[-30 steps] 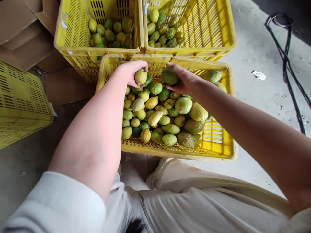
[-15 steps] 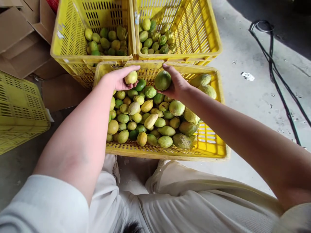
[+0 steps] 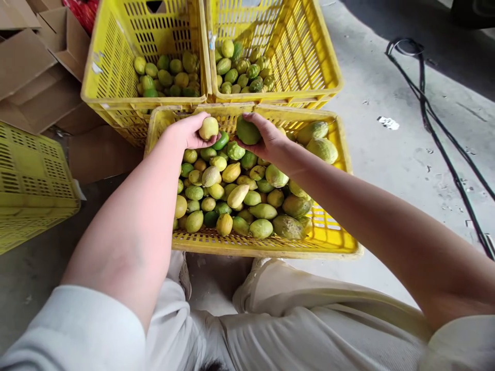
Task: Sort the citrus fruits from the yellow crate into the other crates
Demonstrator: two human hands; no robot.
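Cupped in my left hand is a round pale yellow fruit. My right hand grips a larger round green fruit, thumb over its top. Both hands are above the far part of a shallow yellow plastic crate, side by side with a small gap between the two fruits. Below them lies a pile of mixed green and yellow fruits, round and oval, some ribbed. Bigger oval fruits rest at the crate's right end, partly behind my right forearm.
Two deeper yellow crates stand behind, the left one and the right one, each with fruits inside. Another yellow crate is at the left, near opened cardboard boxes. A black cable lies on the concrete floor at right.
The right hand has moved left with the green fruit, closer to the left hand, and the fruit has turned. The left hand still holds the yellow fruit. The view has shifted slightly.
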